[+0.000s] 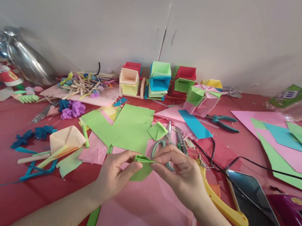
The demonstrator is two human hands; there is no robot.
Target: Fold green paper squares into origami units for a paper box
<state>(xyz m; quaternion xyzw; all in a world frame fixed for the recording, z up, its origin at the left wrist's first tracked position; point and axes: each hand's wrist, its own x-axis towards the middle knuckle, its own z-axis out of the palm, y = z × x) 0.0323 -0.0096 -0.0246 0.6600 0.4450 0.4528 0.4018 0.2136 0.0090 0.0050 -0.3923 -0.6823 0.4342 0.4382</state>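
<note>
A small folded piece of green paper [142, 172] is held up between both hands, above a large pink sheet [150, 214]. My left hand [116, 171] pinches its left end between thumb and fingers. At the right end, the thumb and forefinger of my right hand [181, 173] close on its folded tip. Just beyond the hands lie scissors [168, 132] with pale green handles, a small green folded piece [158, 131] and a flat green sheet [134, 125].
Folded paper boxes [159, 82] stand stacked at the back. To the right are pliers [224, 123], a yellow-handled tool [222, 203], a phone [257, 214], black cables and a purple device [295, 215]. A metal jug [28, 56], purple paper flowers [74, 110] and a peach paper shape [67, 140] are at left.
</note>
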